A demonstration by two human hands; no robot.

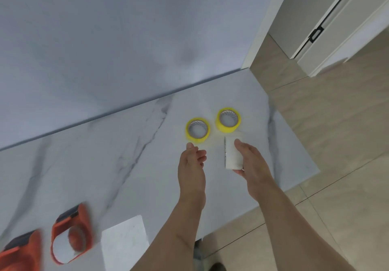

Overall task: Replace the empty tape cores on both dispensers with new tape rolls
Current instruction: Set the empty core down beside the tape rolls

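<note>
Two yellow tape rolls lie flat on the marble table: the left roll (197, 130) and the right roll (228, 120). My right hand (251, 166) grips a white empty tape core (232, 155) just below the right roll. My left hand (192, 165) hovers with fingers loosely apart, its fingertips just short of the left roll. Two orange tape dispensers sit at the bottom left: one (71, 232) with a white core on its hub, the other (20, 251) partly cut off by the frame edge.
A white square sheet (124, 241) lies on the table (126, 165) near its front edge. A grey wall rises behind the table. The table's right edge drops to a tiled floor (336, 144), with a white door beyond.
</note>
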